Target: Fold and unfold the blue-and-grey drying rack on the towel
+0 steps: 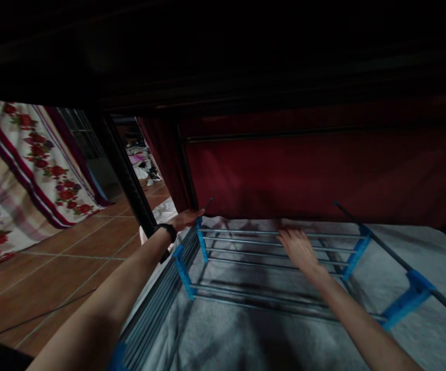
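Note:
A partly built shoe rack [261, 300] of thin grey metal tubes and blue plastic joints rests low on a grey cloth [223, 340]. My left hand [186, 218], below a black wristband, grips its far left corner by the blue joint [202, 239]; some of its fingertips are hidden. My right hand [298, 248] lies across the far tubes near the middle, fingers curled over the rearmost one. Beside the rack's left side, several loose-looking parallel tubes [157, 304] run toward me. A longer dark tube [391, 250] passes through the blue joints on the right.
Dark framework [246, 67] hangs low overhead, with a black post [128, 172] at left. Dark red fabric [304, 180] closes off the back. Outside lie a tiled floor [72, 268], a thin cable [45, 313], a floral cloth [37, 165] and a heap of clothes [143, 159].

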Motion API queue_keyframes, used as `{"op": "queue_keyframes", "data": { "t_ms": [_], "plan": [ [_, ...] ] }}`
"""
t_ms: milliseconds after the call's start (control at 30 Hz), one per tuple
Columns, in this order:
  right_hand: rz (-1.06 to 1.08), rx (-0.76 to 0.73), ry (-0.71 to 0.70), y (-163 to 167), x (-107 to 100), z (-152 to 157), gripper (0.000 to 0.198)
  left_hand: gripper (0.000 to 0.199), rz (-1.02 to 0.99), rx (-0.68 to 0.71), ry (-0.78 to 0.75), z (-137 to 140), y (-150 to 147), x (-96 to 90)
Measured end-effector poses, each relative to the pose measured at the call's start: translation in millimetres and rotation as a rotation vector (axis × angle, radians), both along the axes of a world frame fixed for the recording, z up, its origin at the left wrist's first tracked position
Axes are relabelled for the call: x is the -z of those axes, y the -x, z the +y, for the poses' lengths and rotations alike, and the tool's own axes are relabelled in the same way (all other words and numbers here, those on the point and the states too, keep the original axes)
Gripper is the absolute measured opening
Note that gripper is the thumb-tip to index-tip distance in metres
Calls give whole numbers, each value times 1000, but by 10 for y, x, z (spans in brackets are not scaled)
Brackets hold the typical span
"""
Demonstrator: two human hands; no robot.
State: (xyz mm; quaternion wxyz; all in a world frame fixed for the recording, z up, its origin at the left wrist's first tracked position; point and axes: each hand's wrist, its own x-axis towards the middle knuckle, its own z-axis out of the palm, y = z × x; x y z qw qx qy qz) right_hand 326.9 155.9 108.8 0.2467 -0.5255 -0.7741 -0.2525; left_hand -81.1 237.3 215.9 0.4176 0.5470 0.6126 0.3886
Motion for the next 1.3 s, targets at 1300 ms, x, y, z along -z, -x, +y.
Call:
{"op": "queue_keyframes", "data": {
  "t_ms": [1300],
  "plan": [
    [-146, -128, 128, -203, -131, 248, 29, 42, -255, -51, 80, 6, 13, 456]
  ]
}}
